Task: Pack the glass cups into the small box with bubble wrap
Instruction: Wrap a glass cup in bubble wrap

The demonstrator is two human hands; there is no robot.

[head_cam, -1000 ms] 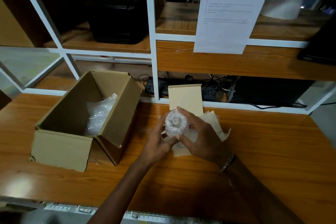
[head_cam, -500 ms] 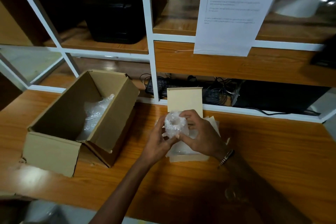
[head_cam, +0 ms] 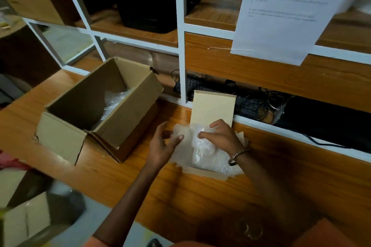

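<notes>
At the near edge of the wooden surface, toward the right, a clear glass stands in shadow, well apart from the hands. Off the near left corner, below the surface, a blurred cardboard carton sits on the floor.

Farther in, near the middle of the surface, both hands work over a small box whose pale lid stands upright at its far side. The box is filled with bubble wrap, which spills over its near rim. The left hand has its fingers loosely spread and its thumb pressed against a wrapped bundle at the left of the box; whether it truly grips the bundle cannot be told. The right hand, with a bracelet at the wrist, presses curled fingertips down onto the wrap just beside the bundle. The cup inside the wrap cannot be made out.

To the left, toward the far left corner, a bigger open cardboard box lies with its flaps spread, more bubble wrap inside it.

Beyond the far edge, a white-framed shelf holds a keyboard, tangled cables and a black machine. A printed sheet hangs from the shelf; its writing is too blurred to read.
</notes>
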